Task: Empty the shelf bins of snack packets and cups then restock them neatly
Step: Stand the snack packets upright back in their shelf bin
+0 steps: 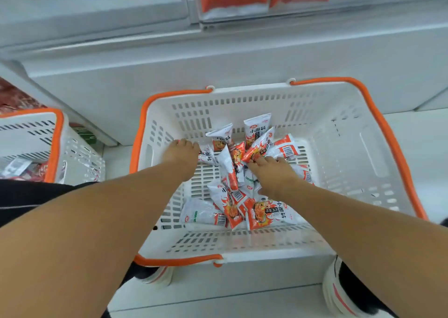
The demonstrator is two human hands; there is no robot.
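Left hand (pixel 182 151) down inside the white basket (pixel 358 153), fingers bent over the edge of one snack packet (pixel 207 156) near the basket's left wall; looks like a grip on it, though the fingertips are hidden. Right hand (pixel 271 172) lying on the pile of packets (pixel 242 172) in the middle, fingers spread and slightly bent, touching an orange packet (pixel 257 149); cannot tell if anything is really held.

Probably the restocking step: gathering loose packets out of the basket to bring them back up. Next move needs a firm grasp on several packets together, squared into one direction, then a lift to the shelf bin (pixel 232 0) above, where orange packets already stand.

Both forearms stretched forward and down, nearly parallel, palms facing down. Second basket (pixel 52 133) at the left, with some packets inside. Shoes (pixel 339 291) just beside the near wall of the basket.
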